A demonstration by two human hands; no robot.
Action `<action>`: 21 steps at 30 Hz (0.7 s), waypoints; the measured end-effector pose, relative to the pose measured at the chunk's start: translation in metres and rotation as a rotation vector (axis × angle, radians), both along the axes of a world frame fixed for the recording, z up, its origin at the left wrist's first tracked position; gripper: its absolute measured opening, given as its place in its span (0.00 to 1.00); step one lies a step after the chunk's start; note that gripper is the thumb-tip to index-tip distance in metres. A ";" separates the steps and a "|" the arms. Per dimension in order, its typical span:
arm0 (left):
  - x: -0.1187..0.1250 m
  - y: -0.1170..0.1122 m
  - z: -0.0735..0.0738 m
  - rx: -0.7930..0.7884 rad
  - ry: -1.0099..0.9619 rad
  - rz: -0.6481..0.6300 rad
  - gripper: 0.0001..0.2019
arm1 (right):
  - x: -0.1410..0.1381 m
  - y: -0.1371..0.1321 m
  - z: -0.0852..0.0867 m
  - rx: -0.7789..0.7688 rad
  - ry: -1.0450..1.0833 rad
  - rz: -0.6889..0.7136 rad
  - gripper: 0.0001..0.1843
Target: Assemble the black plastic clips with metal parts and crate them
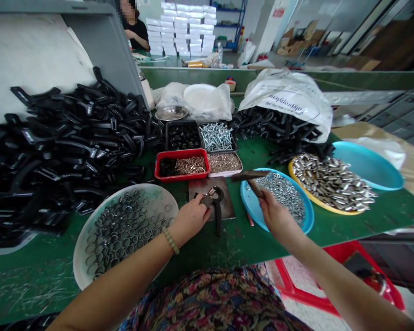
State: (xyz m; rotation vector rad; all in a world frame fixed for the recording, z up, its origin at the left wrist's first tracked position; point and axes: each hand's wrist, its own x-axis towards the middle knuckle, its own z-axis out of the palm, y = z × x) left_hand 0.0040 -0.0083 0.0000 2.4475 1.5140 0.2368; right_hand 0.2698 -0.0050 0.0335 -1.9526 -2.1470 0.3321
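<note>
This is a factory workshop, with heaps of black plastic handles and a tray of screws on a long green desk, and stacks of white boxes behind.

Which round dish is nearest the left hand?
The white dish of dark rings, beside the left hand; the blue dish, yellow dish and far blue dish sit farther right.

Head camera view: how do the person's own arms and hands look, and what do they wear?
Both forearms are bare, with no sleeves, and there are no gloves on the left hand or the right hand. A bracelet of pale oval beads circles the left wrist. Below the arms shows a dark floral-patterned garment.
</note>
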 end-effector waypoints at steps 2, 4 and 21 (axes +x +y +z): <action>0.001 0.000 0.000 -0.011 0.005 0.020 0.12 | -0.028 -0.004 0.011 -0.057 0.107 0.139 0.22; 0.001 0.001 0.000 -0.012 -0.013 0.023 0.11 | -0.044 -0.004 0.017 -0.019 0.172 0.200 0.24; 0.004 0.002 -0.003 -0.013 -0.003 0.027 0.10 | -0.058 0.003 0.021 0.005 0.112 0.155 0.25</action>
